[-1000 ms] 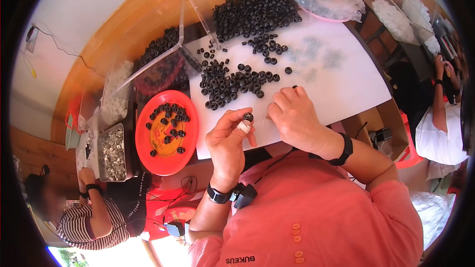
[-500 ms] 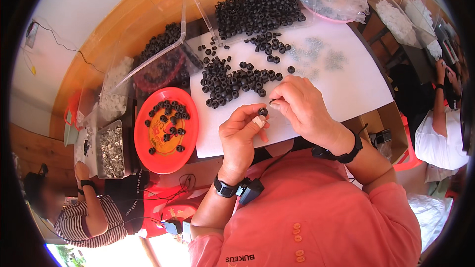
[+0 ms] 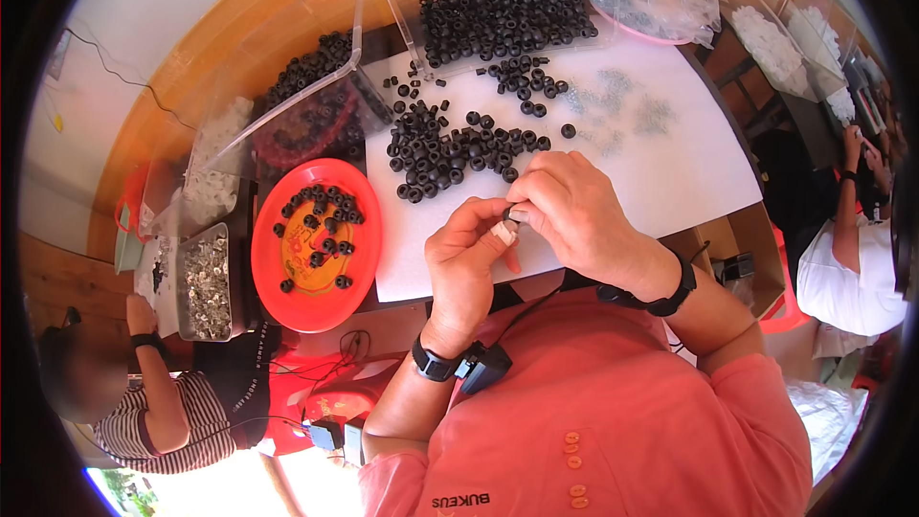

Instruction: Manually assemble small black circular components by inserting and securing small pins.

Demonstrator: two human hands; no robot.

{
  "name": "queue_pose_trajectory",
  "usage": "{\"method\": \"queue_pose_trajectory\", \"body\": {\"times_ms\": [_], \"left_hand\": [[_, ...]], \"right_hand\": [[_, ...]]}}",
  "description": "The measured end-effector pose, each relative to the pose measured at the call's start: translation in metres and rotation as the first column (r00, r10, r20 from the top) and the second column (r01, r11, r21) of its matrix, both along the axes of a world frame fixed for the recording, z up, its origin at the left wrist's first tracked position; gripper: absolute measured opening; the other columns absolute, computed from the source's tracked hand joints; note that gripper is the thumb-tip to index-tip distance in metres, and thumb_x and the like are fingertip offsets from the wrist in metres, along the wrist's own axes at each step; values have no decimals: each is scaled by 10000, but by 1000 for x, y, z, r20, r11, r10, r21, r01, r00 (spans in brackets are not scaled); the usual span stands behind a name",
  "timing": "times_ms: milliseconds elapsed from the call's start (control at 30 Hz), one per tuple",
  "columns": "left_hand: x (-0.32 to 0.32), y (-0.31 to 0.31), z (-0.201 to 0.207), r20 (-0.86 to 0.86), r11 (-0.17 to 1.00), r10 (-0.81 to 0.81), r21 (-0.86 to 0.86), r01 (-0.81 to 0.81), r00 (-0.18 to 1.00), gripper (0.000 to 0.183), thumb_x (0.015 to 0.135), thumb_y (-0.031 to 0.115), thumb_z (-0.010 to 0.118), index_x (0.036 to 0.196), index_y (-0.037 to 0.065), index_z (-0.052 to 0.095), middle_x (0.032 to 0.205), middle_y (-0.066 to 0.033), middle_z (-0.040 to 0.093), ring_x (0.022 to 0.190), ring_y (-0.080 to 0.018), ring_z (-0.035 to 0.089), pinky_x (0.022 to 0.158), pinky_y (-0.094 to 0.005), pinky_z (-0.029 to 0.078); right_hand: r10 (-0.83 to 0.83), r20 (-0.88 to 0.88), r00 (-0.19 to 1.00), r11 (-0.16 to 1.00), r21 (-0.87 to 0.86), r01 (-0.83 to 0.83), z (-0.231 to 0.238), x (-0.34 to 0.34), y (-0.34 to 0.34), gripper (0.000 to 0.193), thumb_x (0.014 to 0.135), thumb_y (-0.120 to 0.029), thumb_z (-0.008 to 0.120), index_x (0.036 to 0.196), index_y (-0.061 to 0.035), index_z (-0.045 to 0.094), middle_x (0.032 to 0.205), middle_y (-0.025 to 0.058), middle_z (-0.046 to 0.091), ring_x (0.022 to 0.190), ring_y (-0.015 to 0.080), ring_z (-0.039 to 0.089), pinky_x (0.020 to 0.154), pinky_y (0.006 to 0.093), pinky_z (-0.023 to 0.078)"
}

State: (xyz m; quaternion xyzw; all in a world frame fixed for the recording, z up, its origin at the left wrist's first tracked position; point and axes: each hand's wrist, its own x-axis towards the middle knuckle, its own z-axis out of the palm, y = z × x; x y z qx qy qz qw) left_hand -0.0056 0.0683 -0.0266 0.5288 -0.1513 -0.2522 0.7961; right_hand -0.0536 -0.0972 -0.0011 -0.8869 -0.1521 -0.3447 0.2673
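My left hand (image 3: 463, 258) is closed on a small round black bead-like part (image 3: 511, 216), held at the fingertips; a white wrap (image 3: 504, 233) covers the thumb tip. My right hand (image 3: 586, 225) meets it from the right, thumb and forefinger pinched at the top of the same part. Those fingers hide most of the part, and whatever small piece they hold cannot be made out. Beyond my hands, loose round black parts and smaller black cylinders (image 3: 448, 155) lie heaped on the white tabletop (image 3: 661, 187).
Left of my hands sits a red plate (image 3: 371, 273) with several black parts. A clear bin of black parts (image 3: 507, 14) stands at the back, another bin (image 3: 316, 124) at the left. Small clear pieces (image 3: 613, 96) lie back right. People (image 3: 158, 412) work at either side.
My right hand has moved slightly left and brought the tiny black piece in its pinch onto the round part in my left hand. The view has shifted a little.
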Motion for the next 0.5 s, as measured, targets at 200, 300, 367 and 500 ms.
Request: {"method": "queue_pose_trajectory", "body": {"times_ms": [200,300,367,500], "left_hand": [[-1,1,-3,36,999,-2,-33,3,999,150,932,-22,653,1080,-41,667,864,-44,637,674,-106,574,561,-237,488],[-2,2,-3,29,1000,9,-29,-8,1000,147,933,-18,653,1078,-40,667,870,-48,638,681,-105,571,555,-231,482],[-3,2,-3,25,999,25,-31,-24,999,145,933,-16,654,1076,-38,668,868,-48,637,680,-104,570,551,-229,479],[-3,1,-2,22,998,16,-68,-15,1000,138,935,-15,651,1071,-35,670,853,-47,637,671,-101,568,543,-224,473]], "right_hand": [[90,-116,989,882,470,-25,-12,-1,8,86,866,-45,702,885,-55,618,811,88,579,691,268,601,612,356,473],[133,-144,981,807,590,-22,-13,-2,12,63,896,-33,691,891,-24,629,817,96,590,690,234,622,616,315,486],[117,-142,983,818,576,-14,-14,-4,15,56,902,-26,684,898,-21,629,817,89,592,696,220,623,622,307,485],[135,-98,986,780,624,-45,-21,-7,17,45,907,0,669,921,-11,628,817,86,596,692,210,620,622,299,482]]}}
